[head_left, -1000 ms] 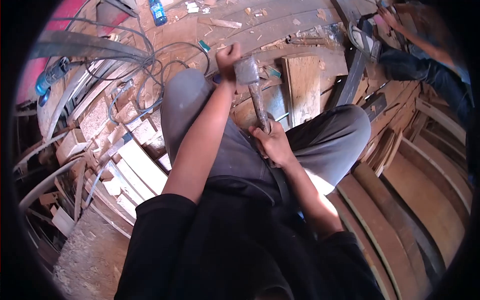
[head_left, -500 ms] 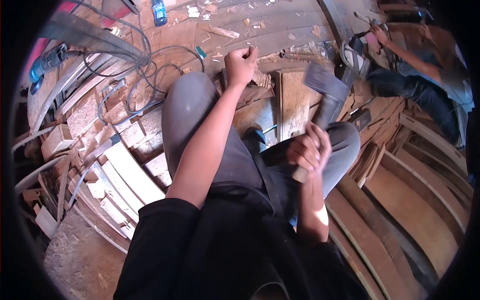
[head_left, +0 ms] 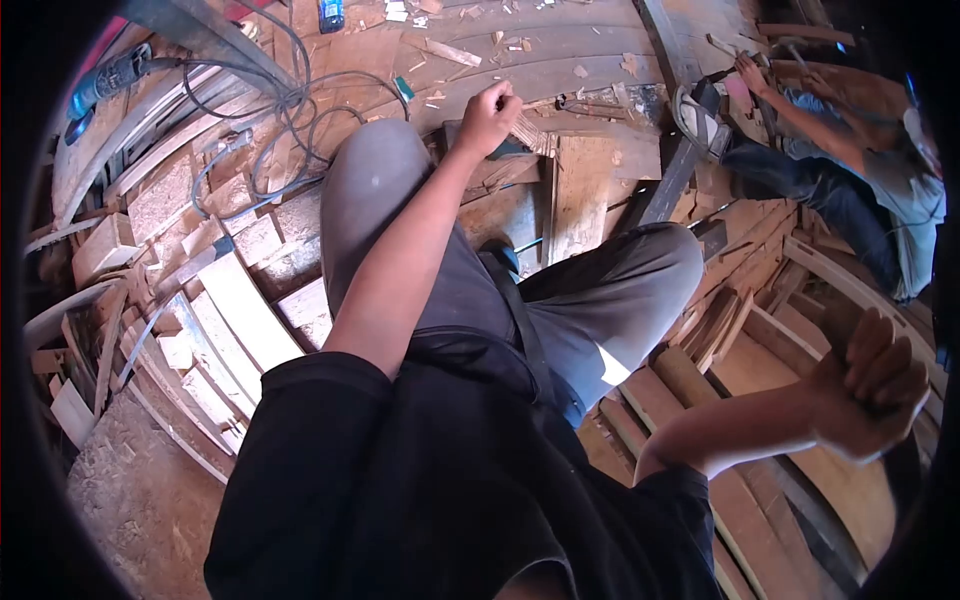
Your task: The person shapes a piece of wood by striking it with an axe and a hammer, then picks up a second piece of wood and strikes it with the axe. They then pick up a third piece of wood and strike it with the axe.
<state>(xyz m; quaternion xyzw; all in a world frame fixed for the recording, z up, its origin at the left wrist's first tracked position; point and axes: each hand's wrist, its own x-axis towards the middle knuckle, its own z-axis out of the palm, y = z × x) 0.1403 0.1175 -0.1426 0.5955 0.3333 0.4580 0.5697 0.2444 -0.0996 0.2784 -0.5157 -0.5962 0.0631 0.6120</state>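
Observation:
My left hand (head_left: 487,120) is closed in a loose fist beyond my left knee; what its curled fingers hold, if anything, is too small to tell. Just right of it lies a ridged piece of wood (head_left: 534,136). A flat wooden board (head_left: 580,190) extends from there toward my body, between my knees. Far out to the right, my right hand (head_left: 872,388) is raised with its fingers curled together. No hatchet shows there, and anything inside that hand is hidden.
Another person (head_left: 860,170) sits at the upper right, one arm reaching forward. Tangled cables (head_left: 290,110) and a blue power tool (head_left: 108,85) lie upper left. Cut wood pieces (head_left: 240,310) are piled left, curved planks (head_left: 830,430) right. A blue bottle (head_left: 331,14) stands at the top.
My right hand has swung from between my knees out to the far right, and the hatchet it held is out of sight. My left hand stays nearly in place. The view has shifted slightly.

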